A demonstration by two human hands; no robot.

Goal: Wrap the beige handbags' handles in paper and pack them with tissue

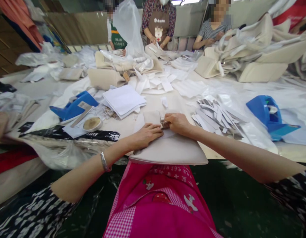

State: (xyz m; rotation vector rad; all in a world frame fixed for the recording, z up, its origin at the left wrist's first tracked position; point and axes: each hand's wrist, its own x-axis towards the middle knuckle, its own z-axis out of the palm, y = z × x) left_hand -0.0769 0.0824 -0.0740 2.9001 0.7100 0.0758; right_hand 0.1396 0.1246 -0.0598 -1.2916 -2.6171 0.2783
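Note:
A cream bag (174, 150) lies flat at the table's front edge, its wide end towards me and its flap (152, 117) at the far side. My left hand (149, 135) rests on the bag with its fingers stretched out flat. Across from it, my right hand (177, 123) is closed, thumb and fingers pinching at a small dark, metal-looking piece (163, 124) at the middle of the bag. The fingers of both hands nearly meet there and partly hide that piece.
Left of the bag are stacked white sheets (124, 99), a round dish (92, 124) and a blue tape dispenser (75, 105). Paper strips (218, 115) and another blue tape dispenser (266, 114) lie right. Cream bags (264, 71) are heaped farther back, with several people beyond.

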